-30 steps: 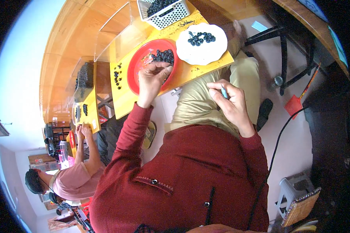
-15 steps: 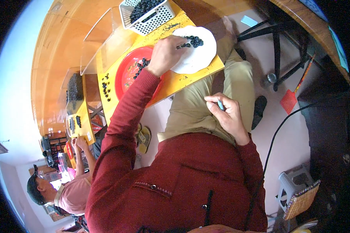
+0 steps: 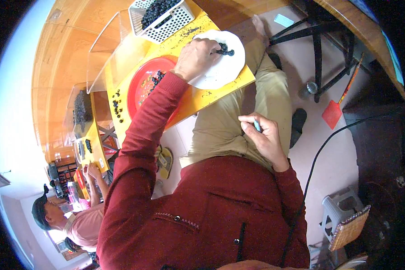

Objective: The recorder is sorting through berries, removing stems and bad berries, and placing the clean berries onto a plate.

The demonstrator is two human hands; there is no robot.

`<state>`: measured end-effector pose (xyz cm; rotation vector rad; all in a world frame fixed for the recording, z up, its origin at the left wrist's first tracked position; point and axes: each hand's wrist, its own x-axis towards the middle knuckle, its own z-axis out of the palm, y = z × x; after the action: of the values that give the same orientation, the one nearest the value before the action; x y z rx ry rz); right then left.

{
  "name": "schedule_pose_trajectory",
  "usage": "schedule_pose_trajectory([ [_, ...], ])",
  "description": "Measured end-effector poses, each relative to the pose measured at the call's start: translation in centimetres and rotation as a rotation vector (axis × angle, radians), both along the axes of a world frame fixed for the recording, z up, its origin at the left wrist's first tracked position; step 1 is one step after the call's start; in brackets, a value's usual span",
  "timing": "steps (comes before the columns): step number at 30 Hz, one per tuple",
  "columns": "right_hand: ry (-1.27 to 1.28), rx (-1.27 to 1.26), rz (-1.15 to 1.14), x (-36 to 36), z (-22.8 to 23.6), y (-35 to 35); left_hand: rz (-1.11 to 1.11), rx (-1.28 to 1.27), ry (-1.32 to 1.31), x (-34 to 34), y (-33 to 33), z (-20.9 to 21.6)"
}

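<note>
My left hand [image 3: 196, 58] reaches over the white plate [image 3: 213, 78], fingers bent and drawn together at a small heap of round black pieces [image 3: 225, 48], like berries or beads. Its fingertips are partly hidden among them. Under my left wrist, a red round tray [image 3: 138, 83] holds more black pieces [image 3: 157, 78] and some greenish-yellow bits. Above my lap, my right hand [image 3: 266, 136] is closed around a slim light-blue tool [image 3: 257, 125]; most of the tool is covered by the fingers, so its kind is unclear.
A white perforated basket [image 3: 173, 24] full of black pieces stands at the table's far end. Loose pieces [image 3: 117, 106] lie on the yellow table [image 3: 201, 100] left of the tray, near a clear panel [image 3: 104, 49]. Another person [image 3: 83, 222] works at the lower left.
My left hand has shifted slightly, its fingers now at the heap's near side, and fewer black pieces show beside them. The right hand keeps its hold on the blue tool.
</note>
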<state>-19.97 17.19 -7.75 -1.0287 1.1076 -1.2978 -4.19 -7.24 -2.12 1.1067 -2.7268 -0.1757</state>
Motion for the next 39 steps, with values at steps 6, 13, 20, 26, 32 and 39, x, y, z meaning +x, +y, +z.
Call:
schedule_pose_trajectory([
  [6,0.055,-0.067,0.014,-0.1,-0.6,-0.1,-0.080,0.059,0.006,0.2,0.3,0.0],
  [13,0.009,-0.049,0.005,0.1,-1.1,0.0,-0.086,0.138,-0.036,0.1,0.4,0.3],
  [20,-0.060,0.052,-0.016,-0.1,-0.5,0.4,-0.072,0.091,-0.026,0.4,1.4,0.9],
  [26,-0.053,0.078,-0.037,-0.4,-0.2,0.5,-0.133,0.365,0.389,1.1,2.7,1.0],
  [32,-0.031,0.066,-0.033,-0.9,-0.4,0.4,0.095,0.868,0.831,2.6,6.0,2.7],
  [39,0.154,-0.076,-0.132,-0.5,2.4,-1.3,0.110,1.262,1.288,4.5,10.5,3.6],
])
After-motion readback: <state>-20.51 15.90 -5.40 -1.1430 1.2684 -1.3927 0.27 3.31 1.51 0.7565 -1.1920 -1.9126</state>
